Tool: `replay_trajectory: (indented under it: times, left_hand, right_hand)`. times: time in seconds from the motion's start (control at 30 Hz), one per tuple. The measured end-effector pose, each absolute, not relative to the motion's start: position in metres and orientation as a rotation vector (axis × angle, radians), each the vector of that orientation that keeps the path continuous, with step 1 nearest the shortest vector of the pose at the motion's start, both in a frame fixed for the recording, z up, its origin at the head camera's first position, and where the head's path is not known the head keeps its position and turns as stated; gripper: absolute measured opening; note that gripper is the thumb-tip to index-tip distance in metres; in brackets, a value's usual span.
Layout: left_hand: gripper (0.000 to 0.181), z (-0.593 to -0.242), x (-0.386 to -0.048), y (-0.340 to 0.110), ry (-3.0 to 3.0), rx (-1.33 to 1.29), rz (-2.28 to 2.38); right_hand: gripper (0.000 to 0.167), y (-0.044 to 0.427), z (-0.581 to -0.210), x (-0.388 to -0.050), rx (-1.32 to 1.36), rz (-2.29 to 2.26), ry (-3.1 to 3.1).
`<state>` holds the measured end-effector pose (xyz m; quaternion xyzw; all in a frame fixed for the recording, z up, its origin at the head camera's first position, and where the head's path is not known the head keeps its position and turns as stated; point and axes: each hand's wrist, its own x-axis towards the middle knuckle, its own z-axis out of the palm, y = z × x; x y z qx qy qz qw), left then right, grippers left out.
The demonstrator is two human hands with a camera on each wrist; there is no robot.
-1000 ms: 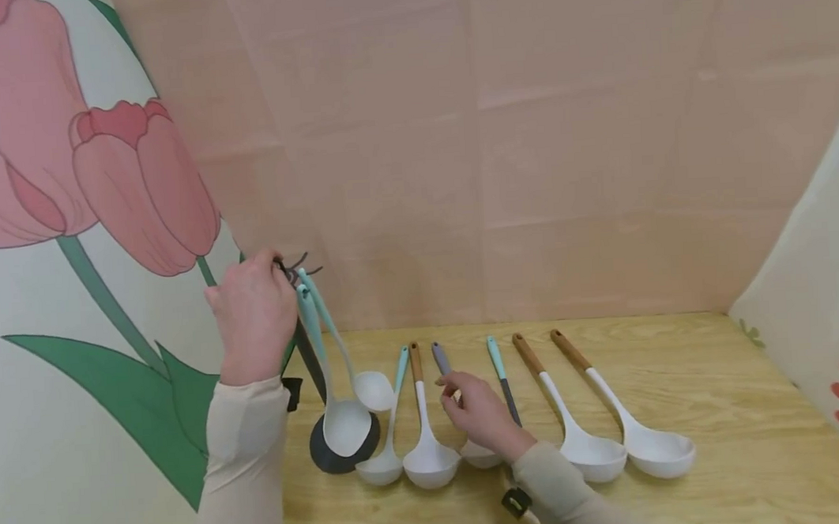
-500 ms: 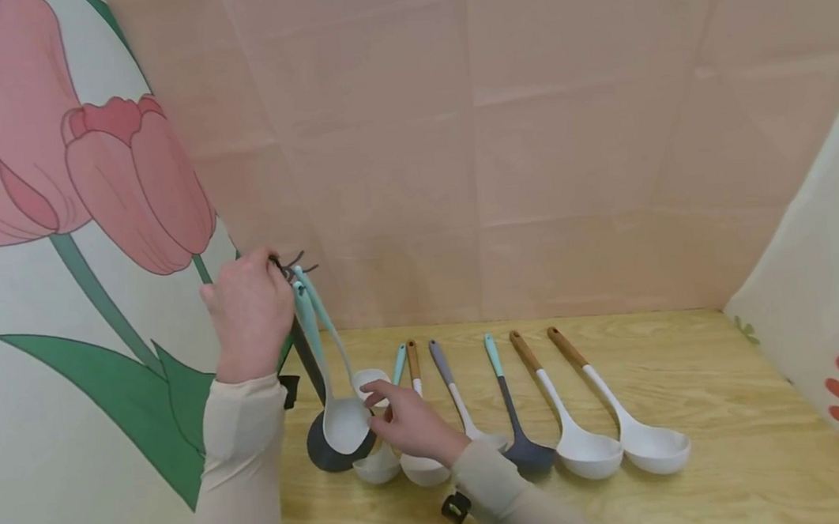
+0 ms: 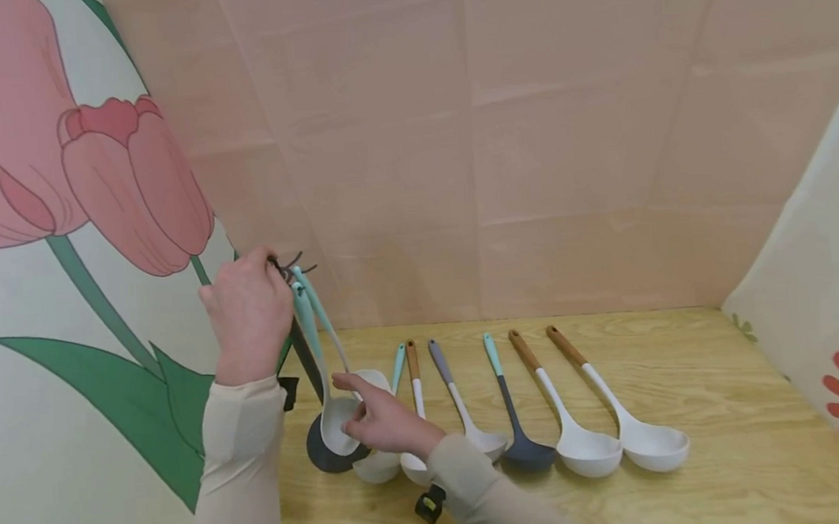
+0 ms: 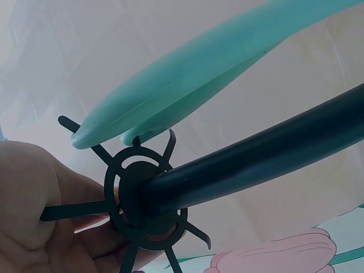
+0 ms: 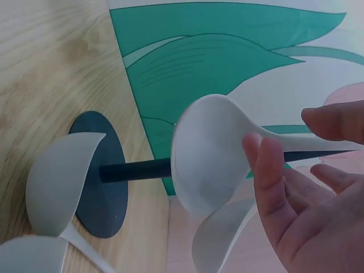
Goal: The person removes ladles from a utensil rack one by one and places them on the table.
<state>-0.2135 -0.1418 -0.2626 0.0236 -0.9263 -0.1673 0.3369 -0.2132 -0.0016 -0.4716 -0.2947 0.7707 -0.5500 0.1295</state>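
Observation:
My left hand (image 3: 250, 318) grips the top of a black utensil rack (image 4: 145, 196) with several hooks. Two ladles with turquoise handles hang from it. The front one's white bowl (image 3: 337, 424) hangs before the rack's pole (image 3: 305, 359) and round base (image 5: 102, 213). The other hanging ladle's bowl (image 5: 219, 236) sits slightly farther right. Close to both bowls is my right hand (image 3: 388, 422), its fingers loosely bent and thumb apart. In the right wrist view its fingertips overlap the front bowl; whether they touch cannot be told. Nothing is held in it.
Several ladles lie in a row on the wooden table (image 3: 726, 404): a grey-handled one (image 3: 440, 360), a dark one with turquoise handle (image 3: 529, 454), and white ones with brown handles, such as the far-right ladle (image 3: 657, 447). A tulip-printed wall (image 3: 130, 182) borders the left.
My right hand has moved left from above the grey-handled ladle to the hanging ladles. The left hand stays on the rack's top.

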Motion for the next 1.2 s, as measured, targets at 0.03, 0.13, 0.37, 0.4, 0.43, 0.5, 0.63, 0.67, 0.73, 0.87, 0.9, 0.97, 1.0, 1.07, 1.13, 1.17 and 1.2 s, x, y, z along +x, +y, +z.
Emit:
replay_trajectory:
  times: [0.03,0.13,0.37,0.4,0.43,0.5,0.63,0.67,0.73,0.87,0.9,0.97,1.0,1.07,1.13,1.17,1.2]
  left_hand:
    - [0.037,-0.263,-0.213,-0.142,-2.412,0.06,-0.435]
    - [0.036,-0.264,-0.213,-0.143,-2.399,0.056,-0.436]
    - [0.036,-0.265,-0.213,-0.143,-2.38,0.043,-0.449]
    - [0.036,-0.266,-0.213,-0.143,-2.377,0.043,-0.449]
    - [0.036,-0.266,-0.213,-0.143,-2.375,0.043,-0.451]
    - [0.036,-0.266,-0.213,-0.143,-2.373,0.043,-0.447]
    - [0.036,-0.266,-0.214,-0.143,-2.375,0.041,-0.44]
    - [0.036,-0.266,-0.214,-0.143,-2.375,0.039,-0.441]
    - [0.036,-0.267,-0.214,-0.143,-2.376,0.036,-0.442]
    - [0.036,-0.267,-0.215,-0.142,-2.38,0.028,-0.444]
    - [0.036,-0.267,-0.215,-0.142,-2.381,0.026,-0.442]
    - [0.037,-0.267,-0.215,-0.142,-2.38,0.023,-0.437]
    - [0.036,-0.266,-0.215,-0.142,-2.379,0.023,-0.436]
    - [0.037,-0.266,-0.215,-0.142,-2.375,0.023,-0.432]
    - [0.036,-0.266,-0.215,-0.142,-2.372,0.026,-0.431]
    - [0.036,-0.266,-0.214,-0.142,-2.373,0.028,-0.431]
    - [0.036,-0.265,-0.214,-0.142,-2.373,0.03,-0.43]
  right_hand:
    - [0.069,-0.003,-0.471,-0.213,-0.857,-1.603,2.225]
    - [0.069,-0.007,-0.47,-0.213,-0.853,-1.629,2.178]
    - [0.057,-0.009,-0.47,-0.211,-0.847,-1.653,2.156]
    - [0.054,-0.008,-0.47,-0.211,-0.852,-1.659,2.156]
    - [0.049,-0.008,-0.47,-0.211,-0.858,-1.664,2.159]
    - [0.041,-0.007,-0.471,-0.211,-0.88,-1.675,2.175]
    - [0.026,-0.007,-0.471,-0.211,-0.91,-1.705,2.227]
    - [0.024,-0.007,-0.471,-0.211,-0.913,-1.713,2.236]
    - [0.022,-0.007,-0.471,-0.21,-0.909,-1.731,2.242]
    - [0.022,-0.006,-0.471,-0.208,-0.894,-1.742,2.239]
    - [0.022,-0.006,-0.47,-0.207,-0.887,-1.74,2.239]
    - [0.022,-0.005,-0.469,-0.206,-0.881,-1.738,2.236]
    - [0.022,-0.005,-0.469,-0.205,-0.874,-1.739,2.231]
    - [0.022,-0.004,-0.468,-0.204,-0.881,-1.751,2.221]
    - [0.022,-0.004,-0.467,-0.204,-0.888,-1.765,2.21]
    - [0.022,-0.004,-0.467,-0.203,-0.888,-1.774,2.206]
    - [0.022,-0.003,-0.466,-0.203,-0.891,-1.783,2.202]
